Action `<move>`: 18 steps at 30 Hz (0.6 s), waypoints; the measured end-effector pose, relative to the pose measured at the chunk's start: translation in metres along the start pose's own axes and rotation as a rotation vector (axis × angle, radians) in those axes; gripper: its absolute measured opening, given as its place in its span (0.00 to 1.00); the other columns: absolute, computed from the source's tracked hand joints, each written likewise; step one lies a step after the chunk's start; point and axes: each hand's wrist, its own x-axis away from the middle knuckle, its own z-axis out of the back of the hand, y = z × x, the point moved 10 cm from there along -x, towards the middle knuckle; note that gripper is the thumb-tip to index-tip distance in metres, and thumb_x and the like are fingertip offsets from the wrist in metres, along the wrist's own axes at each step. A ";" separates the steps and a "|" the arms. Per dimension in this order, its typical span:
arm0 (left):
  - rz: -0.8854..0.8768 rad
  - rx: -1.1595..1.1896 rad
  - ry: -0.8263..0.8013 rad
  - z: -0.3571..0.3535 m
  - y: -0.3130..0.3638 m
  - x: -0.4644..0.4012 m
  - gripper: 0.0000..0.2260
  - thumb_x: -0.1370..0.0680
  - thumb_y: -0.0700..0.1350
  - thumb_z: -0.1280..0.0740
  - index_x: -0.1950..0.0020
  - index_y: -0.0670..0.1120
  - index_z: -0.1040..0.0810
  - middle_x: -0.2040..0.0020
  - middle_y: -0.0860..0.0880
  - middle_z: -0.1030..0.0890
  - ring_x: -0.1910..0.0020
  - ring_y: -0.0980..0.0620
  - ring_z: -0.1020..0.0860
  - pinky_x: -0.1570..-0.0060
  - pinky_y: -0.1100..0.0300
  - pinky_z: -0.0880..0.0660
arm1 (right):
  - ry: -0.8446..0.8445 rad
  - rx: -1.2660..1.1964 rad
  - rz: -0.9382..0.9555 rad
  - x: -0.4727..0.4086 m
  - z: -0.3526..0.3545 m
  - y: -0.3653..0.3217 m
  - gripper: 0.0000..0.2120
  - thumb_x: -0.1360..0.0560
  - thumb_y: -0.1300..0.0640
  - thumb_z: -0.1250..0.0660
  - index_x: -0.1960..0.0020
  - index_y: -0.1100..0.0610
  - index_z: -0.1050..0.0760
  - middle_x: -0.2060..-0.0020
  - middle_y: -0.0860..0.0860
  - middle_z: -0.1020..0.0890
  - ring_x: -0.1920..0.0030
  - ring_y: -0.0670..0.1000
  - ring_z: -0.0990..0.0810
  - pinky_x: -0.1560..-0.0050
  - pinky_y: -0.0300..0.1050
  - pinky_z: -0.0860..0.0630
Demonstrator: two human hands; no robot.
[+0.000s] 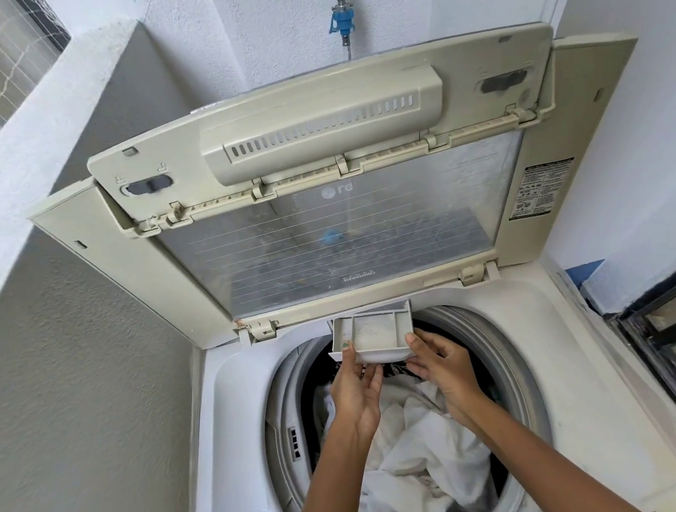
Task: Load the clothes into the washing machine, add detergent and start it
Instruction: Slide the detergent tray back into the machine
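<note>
A top-loading washing machine (567, 378) stands with its folding lid (322, 199) raised against the wall. White clothes (420, 446) and some dark pieces fill the drum. The white detergent drawer (372, 333) is pulled out from the back rim over the drum, with white powder in its middle compartment. My left hand (356, 394) holds the drawer's front left corner, thumb on top, fingers beneath. My right hand (442, 365) grips the front right corner the same way.
A grey rough wall (72, 384) runs close along the left of the machine. A tap with a blue fitting (341, 20) hangs on the wall behind the lid. A dark window frame (674, 339) lies to the right.
</note>
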 end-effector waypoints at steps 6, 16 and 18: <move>-0.012 0.042 0.004 -0.001 -0.001 0.000 0.18 0.19 0.45 0.39 0.31 0.39 0.31 0.50 0.44 0.22 0.52 0.49 0.23 0.37 0.52 0.30 | -0.031 0.056 0.024 -0.003 -0.002 -0.001 0.13 0.26 0.57 0.30 0.42 0.56 0.22 0.57 0.49 0.15 0.58 0.46 0.15 0.59 0.37 0.20; -0.003 0.065 0.025 0.005 -0.015 0.010 0.17 0.19 0.44 0.39 0.32 0.38 0.31 0.49 0.43 0.22 0.49 0.48 0.23 0.39 0.52 0.29 | -0.047 0.083 0.022 -0.007 0.005 -0.003 0.11 0.24 0.62 0.33 0.42 0.61 0.22 0.56 0.55 0.16 0.62 0.46 0.16 0.63 0.35 0.21; -0.004 0.062 0.026 0.005 -0.015 0.010 0.17 0.19 0.44 0.39 0.32 0.38 0.31 0.49 0.43 0.22 0.50 0.48 0.23 0.39 0.51 0.29 | -0.044 0.090 0.013 -0.008 0.005 -0.002 0.11 0.24 0.62 0.33 0.42 0.61 0.22 0.56 0.55 0.16 0.62 0.47 0.16 0.63 0.36 0.20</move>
